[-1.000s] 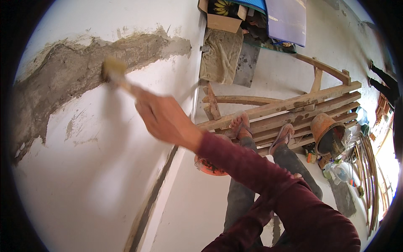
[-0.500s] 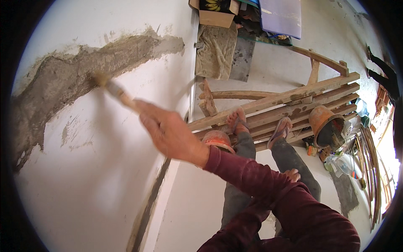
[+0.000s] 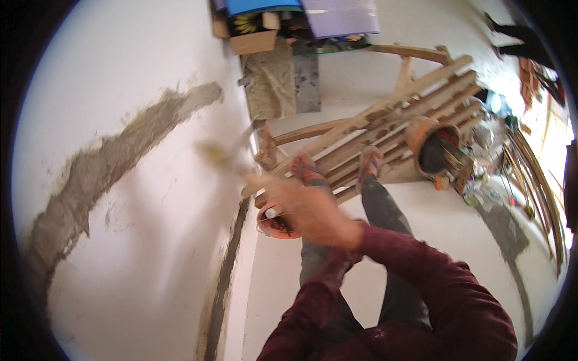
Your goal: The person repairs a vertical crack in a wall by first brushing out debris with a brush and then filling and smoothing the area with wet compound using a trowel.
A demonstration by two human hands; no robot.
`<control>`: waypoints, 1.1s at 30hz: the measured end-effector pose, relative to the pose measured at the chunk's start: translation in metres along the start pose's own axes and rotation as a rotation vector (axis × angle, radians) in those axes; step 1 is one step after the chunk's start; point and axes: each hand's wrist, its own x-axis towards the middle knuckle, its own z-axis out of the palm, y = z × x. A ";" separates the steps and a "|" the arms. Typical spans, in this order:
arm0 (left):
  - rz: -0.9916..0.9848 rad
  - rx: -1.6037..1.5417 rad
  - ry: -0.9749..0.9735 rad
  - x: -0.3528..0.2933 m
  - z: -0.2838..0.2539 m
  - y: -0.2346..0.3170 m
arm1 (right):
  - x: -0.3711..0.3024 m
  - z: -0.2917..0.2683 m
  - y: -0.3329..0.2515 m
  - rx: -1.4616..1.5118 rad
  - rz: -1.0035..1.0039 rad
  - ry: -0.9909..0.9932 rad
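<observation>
My right hand (image 3: 316, 210), smeared by motion, is closed round the handle of a paintbrush (image 3: 215, 155) with pale bristles. The brush points left, apart from the white wall (image 3: 150, 222). Across that wall runs a rough grey cement patch (image 3: 111, 159). The sleeve of my left arm (image 3: 310, 295) reaches up to my right wrist, which hides my left hand. Just below and left of my right hand is a small orange-red bucket (image 3: 280, 230) with a wire handle and a white grip, partly covered.
My feet in flip-flops (image 3: 370, 163) rest on a slatted wooden bench (image 3: 415, 108). A dirty orange bucket (image 3: 421, 135) leans on it at right. Plastic bags (image 3: 484, 192) and long thin strips (image 3: 536, 186) lie beyond. A cardboard box (image 3: 253, 43) stands far back; a person's dark legs (image 3: 527, 42) show upper right.
My right hand has drawn the brush off the cement patch, back toward my body. My left hand, seen earlier beneath my right arm, is now hidden. The view has shifted, showing more of the small bucket.
</observation>
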 end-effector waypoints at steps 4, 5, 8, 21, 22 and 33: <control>0.085 0.128 -0.038 -0.070 -0.129 0.032 | -0.164 -0.160 0.025 -0.393 0.661 0.357; -0.025 0.208 -0.067 -0.093 -0.144 0.049 | -0.210 -0.185 0.054 -0.588 0.688 0.390; -0.153 0.228 -0.014 -0.147 -0.146 0.056 | -0.286 -0.236 0.114 -0.708 0.962 0.486; -0.234 0.317 0.018 -0.110 -0.150 0.056 | -0.273 -0.240 0.284 -0.681 1.119 0.228; -0.267 0.335 -0.008 -0.109 -0.152 0.060 | -0.295 -0.239 0.299 -0.663 1.179 0.336; -0.261 0.167 0.013 -0.127 -0.140 0.043 | -0.429 -0.241 0.311 0.058 1.042 0.631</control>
